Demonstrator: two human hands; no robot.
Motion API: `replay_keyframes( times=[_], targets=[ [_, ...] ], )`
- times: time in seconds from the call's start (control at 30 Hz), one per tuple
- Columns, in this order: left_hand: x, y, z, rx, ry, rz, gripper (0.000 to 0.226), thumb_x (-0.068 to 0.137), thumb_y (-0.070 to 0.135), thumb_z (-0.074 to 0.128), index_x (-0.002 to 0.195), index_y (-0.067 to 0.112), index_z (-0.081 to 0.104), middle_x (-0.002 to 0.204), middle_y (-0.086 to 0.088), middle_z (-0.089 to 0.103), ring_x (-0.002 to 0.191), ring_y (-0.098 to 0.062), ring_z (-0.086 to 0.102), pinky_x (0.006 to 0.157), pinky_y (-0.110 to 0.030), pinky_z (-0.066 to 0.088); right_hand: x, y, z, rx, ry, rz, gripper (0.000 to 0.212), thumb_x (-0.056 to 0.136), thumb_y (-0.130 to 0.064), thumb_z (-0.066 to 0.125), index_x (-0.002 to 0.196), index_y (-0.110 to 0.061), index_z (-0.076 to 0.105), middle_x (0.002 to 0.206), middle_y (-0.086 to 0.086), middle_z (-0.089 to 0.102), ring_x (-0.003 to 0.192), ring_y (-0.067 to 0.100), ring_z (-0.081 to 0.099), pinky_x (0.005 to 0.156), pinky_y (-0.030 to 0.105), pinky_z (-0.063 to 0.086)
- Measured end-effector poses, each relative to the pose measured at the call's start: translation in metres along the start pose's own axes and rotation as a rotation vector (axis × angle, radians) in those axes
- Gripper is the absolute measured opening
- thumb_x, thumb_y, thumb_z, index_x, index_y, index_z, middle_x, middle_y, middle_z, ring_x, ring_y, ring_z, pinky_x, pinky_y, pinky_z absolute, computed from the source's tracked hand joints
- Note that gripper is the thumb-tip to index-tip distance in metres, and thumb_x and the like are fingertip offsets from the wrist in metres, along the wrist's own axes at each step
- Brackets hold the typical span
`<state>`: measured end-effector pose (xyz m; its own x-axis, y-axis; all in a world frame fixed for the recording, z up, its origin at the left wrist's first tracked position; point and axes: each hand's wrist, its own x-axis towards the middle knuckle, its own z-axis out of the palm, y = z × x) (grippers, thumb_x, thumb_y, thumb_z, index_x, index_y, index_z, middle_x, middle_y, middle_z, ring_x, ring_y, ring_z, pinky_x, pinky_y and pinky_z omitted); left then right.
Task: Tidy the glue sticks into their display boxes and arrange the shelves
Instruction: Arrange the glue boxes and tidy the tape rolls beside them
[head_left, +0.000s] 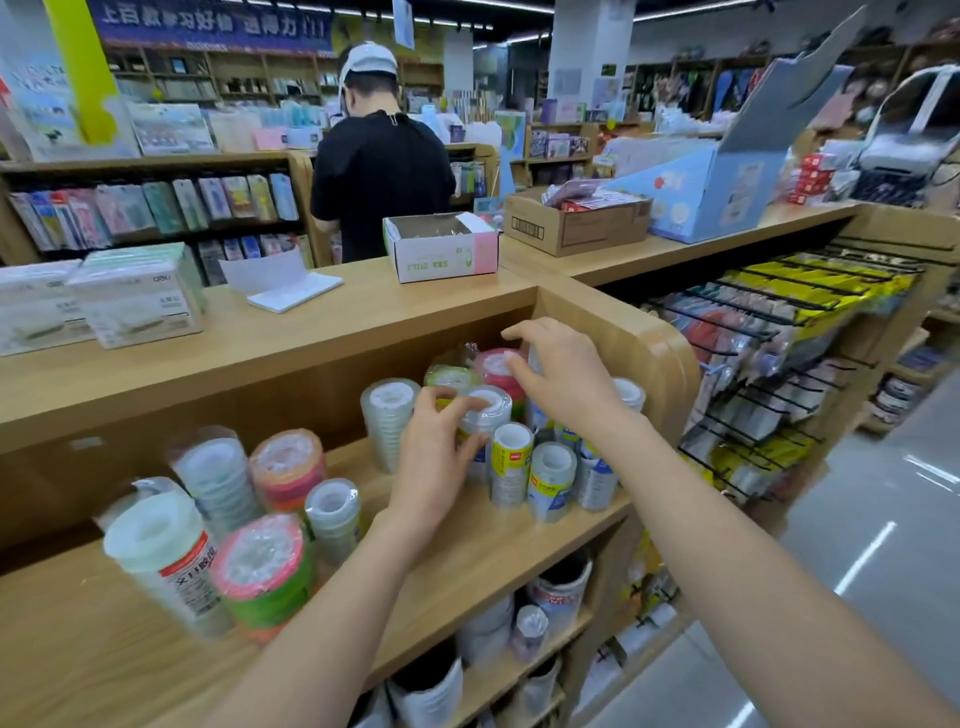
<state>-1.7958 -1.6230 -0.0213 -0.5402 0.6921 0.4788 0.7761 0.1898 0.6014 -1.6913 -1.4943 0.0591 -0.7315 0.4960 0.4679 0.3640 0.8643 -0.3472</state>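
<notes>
On the wooden shelf (467, 551) stand several upright wrapped stacks of tape rolls. My left hand (434, 462) grips a clear tape stack (485, 415) near the shelf's right end, thumb and fingers curled around its top. My right hand (561, 379) reaches over the group further back, fingers bent over a red-pink stack (498, 366), which it touches at the top. Beside them stand a yellow-labelled stack (511, 462) and a blue-labelled stack (551, 480). No glue sticks or display boxes for them are plainly visible.
More tape stacks stand at the shelf's left, among them a pink-green one (265, 577) and a white one (166, 561). The countertop (363, 312) holds a white-pink box (441, 249), a cardboard box (576, 223) and a notepad (296, 291). A person in black (382, 171) stands behind. Hooks with packets (779, 364) hang at right.
</notes>
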Motion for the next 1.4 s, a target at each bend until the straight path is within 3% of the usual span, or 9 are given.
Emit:
replay_keyframes(
  times=[0.17,0.3,0.37,0.47,0.57,0.77,1.07,1.27,1.4],
  targets=[
    [-0.001,-0.001,0.0,-0.001,0.006,0.008,0.042,0.088,0.018,0.071,0.128,0.024,0.06,0.126,-0.003,0.046,0.074,-0.001,0.054,0.083,-0.03,0.05,0.0,0.0,-0.02,0.103,0.069,-0.032,0.026,0.097,-0.03,0.056,0.119,-0.019,0.064,0.114,0.0,0.064,0.104,0.019,0.059,0.091,0.038,0.047],
    [-0.005,0.002,0.002,-0.029,0.062,0.005,0.036,0.094,0.022,0.062,0.129,0.029,0.056,0.116,0.001,0.047,0.078,-0.006,0.058,0.082,-0.033,0.05,-0.008,0.014,-0.028,-0.051,-0.042,0.014,0.038,0.098,-0.038,0.053,0.131,-0.02,0.059,0.14,0.004,0.054,0.127,0.022,0.049,0.103,0.036,0.039],
    [-0.009,0.009,0.001,-0.089,0.084,-0.029,0.031,0.102,0.033,0.045,0.13,0.031,0.057,0.118,0.0,0.048,0.094,-0.013,0.057,0.086,-0.03,0.045,-0.015,0.02,-0.028,-0.126,-0.156,0.031,0.049,0.098,-0.045,0.05,0.141,-0.022,0.049,0.156,0.004,0.035,0.14,0.024,0.036,0.109,0.037,0.032],
    [-0.018,0.02,0.006,-0.167,0.009,-0.103,0.061,0.093,0.062,0.025,0.138,0.03,0.052,0.139,-0.005,0.041,0.129,-0.016,0.042,0.1,-0.025,0.031,-0.023,0.023,-0.026,-0.194,-0.259,0.002,0.059,0.097,-0.051,0.048,0.149,-0.026,0.035,0.162,0.001,0.023,0.146,0.021,0.025,0.112,0.037,0.03],
    [-0.028,0.025,0.016,-0.173,-0.134,-0.116,0.083,0.086,0.08,0.03,0.153,0.031,0.029,0.162,-0.01,0.011,0.15,-0.016,0.01,0.118,-0.031,0.013,-0.023,0.022,-0.027,-0.207,-0.294,-0.019,0.065,0.097,-0.049,0.05,0.153,-0.025,0.027,0.161,-0.002,0.024,0.149,0.016,0.017,0.116,0.036,0.026],
    [-0.027,0.029,0.022,-0.179,-0.254,-0.117,0.089,0.087,0.063,0.055,0.156,0.035,0.006,0.164,-0.003,-0.012,0.151,-0.014,-0.004,0.111,-0.024,0.009,-0.024,0.027,-0.027,-0.226,-0.308,-0.048,0.07,0.097,-0.046,0.053,0.155,-0.025,0.021,0.162,-0.005,0.02,0.15,0.013,0.012,0.113,0.037,0.033],
    [-0.034,0.031,0.035,-0.242,-0.27,-0.194,0.1,0.091,0.06,0.052,0.156,0.016,-0.009,0.164,0.001,-0.013,0.146,-0.003,-0.012,0.119,-0.025,-0.002,-0.025,0.029,-0.023,-0.231,-0.271,-0.073,0.068,0.097,-0.045,0.052,0.154,-0.023,0.022,0.161,-0.002,0.023,0.15,0.016,0.015,0.112,0.037,0.033],
    [-0.039,0.036,0.03,-0.323,-0.345,-0.261,0.102,0.093,0.06,0.046,0.151,0.015,-0.025,0.158,0.004,-0.029,0.146,-0.007,-0.02,0.119,-0.028,-0.006,-0.026,0.025,-0.025,-0.2,-0.167,-0.101,0.057,0.097,-0.043,0.053,0.148,-0.021,0.039,0.151,0.003,0.041,0.141,0.02,0.034,0.11,0.036,0.033],
    [-0.047,0.029,0.03,-0.263,-0.261,-0.27,0.092,0.097,0.049,0.049,0.154,0.011,-0.013,0.163,-0.002,-0.017,0.148,-0.009,-0.013,0.116,-0.023,-0.005,-0.027,0.025,-0.024,-0.159,-0.029,-0.118,0.043,0.096,-0.041,0.055,0.133,-0.019,0.056,0.127,0.003,0.061,0.118,0.022,0.054,0.094,0.036,0.043]
  ],
)
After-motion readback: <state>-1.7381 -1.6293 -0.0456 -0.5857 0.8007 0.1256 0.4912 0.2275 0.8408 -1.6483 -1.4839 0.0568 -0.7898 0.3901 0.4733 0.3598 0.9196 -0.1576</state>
